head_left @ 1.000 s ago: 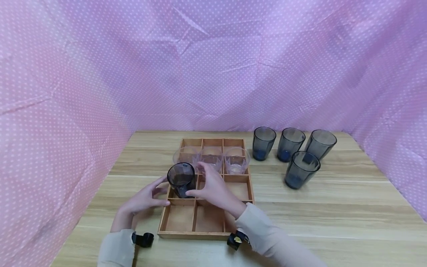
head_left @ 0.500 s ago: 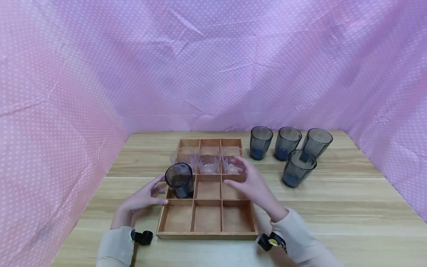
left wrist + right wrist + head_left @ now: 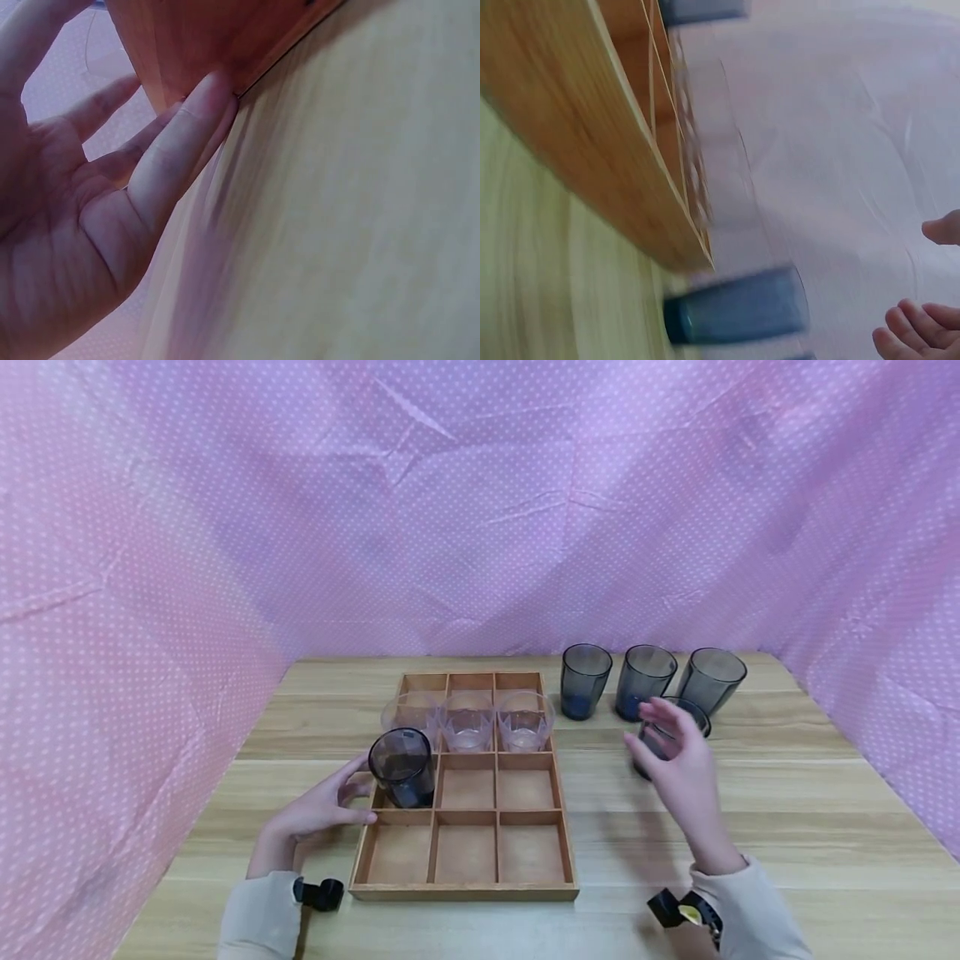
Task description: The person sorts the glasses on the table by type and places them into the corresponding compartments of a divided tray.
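- While the left forearm stretches forward over the wooden bench (image 3: 262, 764), the left hand (image 3: 321, 806) rests beside the wooden tray (image 3: 465, 892), thumb against its side wall, fingers spread wide and gripping nothing.
- Just inside that wall, one dark glass (image 3: 402, 768) stands in a left-hand compartment, the only one of five in the tray; by that count, one looks placed and four outstanding. Whether a fingertip also meets it cannot be told.
- Behind it, three clear cups (image 3: 468, 727) stand side by side in the tray, a row that appears finished; the compartments beside and in front of the dark glass hold nothing.
- Right of the tray, three more dark glasses (image 3: 647, 682) stand in a row toward the back of the bench.
- Nearer the person, a fifth glass (image 3: 702, 720) is partly hidden by the right hand (image 3: 678, 768), whose forearm angles in from the lower right; thumb and bent fingers stand wide apart with nothing between them, contact unclear.
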Motion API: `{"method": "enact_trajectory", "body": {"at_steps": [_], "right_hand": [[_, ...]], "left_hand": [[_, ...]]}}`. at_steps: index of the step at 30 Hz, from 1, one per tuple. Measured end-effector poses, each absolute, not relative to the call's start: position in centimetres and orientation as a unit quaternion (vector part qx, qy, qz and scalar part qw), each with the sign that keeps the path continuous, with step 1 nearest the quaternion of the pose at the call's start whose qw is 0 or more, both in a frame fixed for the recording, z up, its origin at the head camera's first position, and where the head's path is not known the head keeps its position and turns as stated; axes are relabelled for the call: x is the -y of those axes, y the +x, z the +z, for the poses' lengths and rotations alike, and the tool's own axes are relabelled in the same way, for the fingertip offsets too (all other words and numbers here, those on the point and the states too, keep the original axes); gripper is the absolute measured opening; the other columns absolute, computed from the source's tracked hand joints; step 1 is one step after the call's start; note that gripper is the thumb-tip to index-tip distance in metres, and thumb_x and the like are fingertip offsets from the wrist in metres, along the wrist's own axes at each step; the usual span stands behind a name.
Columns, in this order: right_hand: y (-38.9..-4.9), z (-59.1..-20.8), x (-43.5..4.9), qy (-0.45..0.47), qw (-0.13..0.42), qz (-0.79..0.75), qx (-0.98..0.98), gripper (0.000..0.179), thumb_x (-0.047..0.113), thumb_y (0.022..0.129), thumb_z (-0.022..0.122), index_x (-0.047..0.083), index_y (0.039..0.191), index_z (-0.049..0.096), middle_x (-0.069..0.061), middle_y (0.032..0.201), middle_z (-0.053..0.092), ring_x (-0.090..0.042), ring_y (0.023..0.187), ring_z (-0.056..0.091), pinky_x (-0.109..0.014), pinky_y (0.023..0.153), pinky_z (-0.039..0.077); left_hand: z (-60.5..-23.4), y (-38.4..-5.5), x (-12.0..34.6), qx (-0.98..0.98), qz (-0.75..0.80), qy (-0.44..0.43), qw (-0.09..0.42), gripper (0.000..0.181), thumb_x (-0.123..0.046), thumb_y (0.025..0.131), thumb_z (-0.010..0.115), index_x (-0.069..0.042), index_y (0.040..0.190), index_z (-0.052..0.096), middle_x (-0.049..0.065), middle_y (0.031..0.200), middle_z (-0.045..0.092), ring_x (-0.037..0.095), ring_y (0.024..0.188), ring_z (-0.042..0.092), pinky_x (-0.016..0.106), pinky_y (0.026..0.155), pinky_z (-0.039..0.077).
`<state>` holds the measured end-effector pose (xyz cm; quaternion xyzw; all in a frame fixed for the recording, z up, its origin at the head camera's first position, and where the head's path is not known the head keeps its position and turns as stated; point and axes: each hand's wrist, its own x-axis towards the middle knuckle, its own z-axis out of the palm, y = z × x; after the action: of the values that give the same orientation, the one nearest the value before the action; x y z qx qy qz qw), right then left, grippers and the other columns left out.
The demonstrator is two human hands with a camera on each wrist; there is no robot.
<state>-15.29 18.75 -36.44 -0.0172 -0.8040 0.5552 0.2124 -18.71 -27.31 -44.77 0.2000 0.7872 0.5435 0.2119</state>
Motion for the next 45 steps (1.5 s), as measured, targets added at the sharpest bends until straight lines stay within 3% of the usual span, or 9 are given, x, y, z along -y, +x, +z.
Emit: {"method": "enact_trajectory", "body": {"at_steps": [4, 10, 19, 25, 31, 36, 38, 42, 45], "right_hand": [[-15.6, -36.6, -20.6, -0.053, 0.277, 0.536, 0.795, 0.054, -0.003, 0.081, 0.073, -0.002, 0.132, 0.052, 0.019, 0.111, 0.057, 0.011, 0.103, 0.053, -0.002, 0.089, 0.045], [-16.0, -37.2, -22.8, -0.077, 0.329, 0.467, 0.817, 0.061, 0.000, 0.080, 0.075, -0.002, 0.135, 0.050, -0.011, 0.126, 0.060, 0.006, 0.111, 0.050, -0.005, 0.095, 0.044], [-16.7, -38.3, -23.6, -0.100, 0.245, 0.456, 0.850, 0.086, 0.008, 0.075, 0.081, -0.006, 0.145, 0.033, -0.026, 0.143, 0.040, -0.041, 0.132, 0.040, -0.050, 0.113, 0.035], [-16.9, -38.9, -24.0, -0.126, 0.177, 0.456, 0.863, 0.099, 0.017, 0.077, 0.081, -0.004, 0.151, 0.017, -0.028, 0.151, 0.029, -0.047, 0.136, 0.036, -0.051, 0.114, 0.033], [-17.2, -39.2, -24.4, -0.142, 0.144, 0.449, 0.870, 0.095, 0.023, 0.081, 0.078, -0.004, 0.151, 0.019, -0.029, 0.151, 0.032, -0.050, 0.132, 0.041, -0.054, 0.110, 0.037], [-17.5, -39.7, -24.7, -0.158, 0.160, 0.441, 0.869, 0.086, 0.024, 0.080, 0.079, -0.003, 0.146, 0.031, -0.025, 0.141, 0.048, -0.042, 0.128, 0.049, -0.049, 0.104, 0.044], [-17.5, -39.8, -24.8, -0.167, 0.169, 0.431, 0.871, 0.083, 0.027, 0.078, 0.080, -0.002, 0.143, 0.037, -0.022, 0.137, 0.053, -0.038, 0.123, 0.053, -0.034, 0.097, 0.049], [-17.4, -39.9, -24.9, -0.176, 0.179, 0.419, 0.873, 0.080, 0.030, 0.077, 0.081, 0.000, 0.140, 0.042, -0.020, 0.133, 0.057, -0.032, 0.114, 0.056, -0.010, 0.076, 0.037], [-17.3, -39.9, -24.9, -0.181, 0.182, 0.418, 0.872, 0.079, 0.031, 0.076, 0.081, 0.000, 0.139, 0.044, -0.019, 0.132, 0.058, -0.028, 0.107, 0.057, -0.006, 0.070, 0.034]], "left_hand": [[-44.7, -18.5, 27.5, -0.791, 0.538, 0.200, 0.214, 0.102, -0.012, 0.086, 0.073, -0.002, 0.155, -0.001, 0.033, 0.157, 0.008, 0.059, 0.138, 0.021, 0.047, 0.108, 0.040], [-44.8, -18.2, 27.7, -0.790, 0.536, 0.200, 0.220, 0.100, -0.011, 0.088, 0.070, -0.002, 0.155, -0.003, 0.034, 0.156, 0.007, 0.060, 0.138, 0.018, 0.063, 0.109, 0.031], [-44.7, -18.2, 27.5, -0.792, 0.535, 0.196, 0.218, 0.099, -0.013, 0.088, 0.071, -0.001, 0.155, -0.001, 0.034, 0.155, 0.010, 0.060, 0.137, 0.022, 0.053, 0.105, 0.043], [-44.9, -18.0, 27.5, -0.792, 0.539, 0.194, 0.212, 0.098, -0.013, 0.087, 0.070, -0.003, 0.155, 0.001, 0.034, 0.155, 0.010, 0.061, 0.136, 0.023, 0.063, 0.109, 0.032], [-45.0, -18.0, 27.5, -0.789, 0.541, 0.202, 0.210, 0.096, -0.013, 0.089, 0.069, -0.005, 0.156, 0.000, 0.034, 0.156, 0.010, 0.062, 0.135, 0.023, 0.066, 0.109, 0.028], [-45.0, -18.1, 27.5, -0.785, 0.542, 0.215, 0.208, 0.094, -0.013, 0.089, 0.068, -0.003, 0.155, 0.002, 0.034, 0.155, 0.011, 0.062, 0.136, 0.021, 0.063, 0.109, 0.031], [-45.0, -18.2, 27.5, -0.783, 0.542, 0.220, 0.209, 0.093, -0.013, 0.090, 0.068, -0.003, 0.155, 0.003, 0.034, 0.156, 0.010, 0.062, 0.137, 0.019, 0.058, 0.109, 0.035], [-45.1, -18.3, 27.6, -0.780, 0.543, 0.227, 0.213, 0.093, -0.013, 0.090, 0.068, -0.002, 0.155, 0.002, 0.034, 0.156, 0.008, 0.061, 0.137, 0.018, 0.047, 0.107, 0.041], [-45.0, -18.4, 27.6, -0.781, 0.541, 0.226, 0.214, 0.093, -0.013, 0.090, 0.068, -0.002, 0.155, 0.002, 0.035, 0.156, 0.008, 0.061, 0.137, 0.020, 0.041, 0.105, 0.045]]}}
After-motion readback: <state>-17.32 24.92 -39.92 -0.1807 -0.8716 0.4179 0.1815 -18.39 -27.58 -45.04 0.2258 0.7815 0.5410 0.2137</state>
